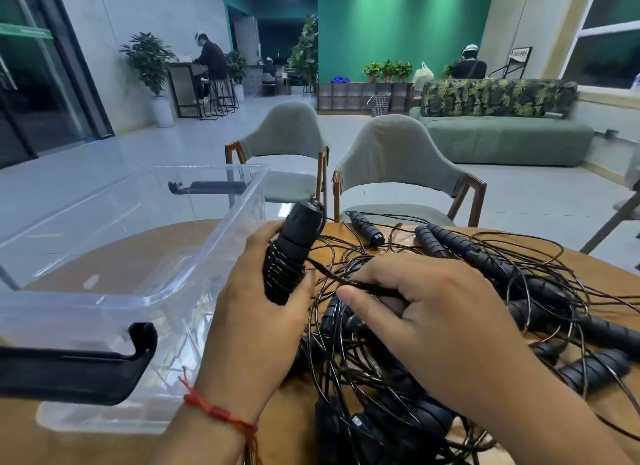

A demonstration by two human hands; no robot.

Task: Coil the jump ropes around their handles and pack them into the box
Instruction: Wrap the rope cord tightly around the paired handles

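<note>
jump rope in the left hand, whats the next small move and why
Probably carry the cord pinched by the right hand around the handle for one more turn. The left hand grips it with only a few turns wound on, and the cord leads into the tangle, so packing into the box looks early.

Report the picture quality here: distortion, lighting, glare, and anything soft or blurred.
Head view: wide-angle lens bows the door frame and window frame at the edges; spotlights streak the green wall; the clear box catches pale reflections; its near black latch is soft; the left hand and coiled handles are fairly sharp.
</note>
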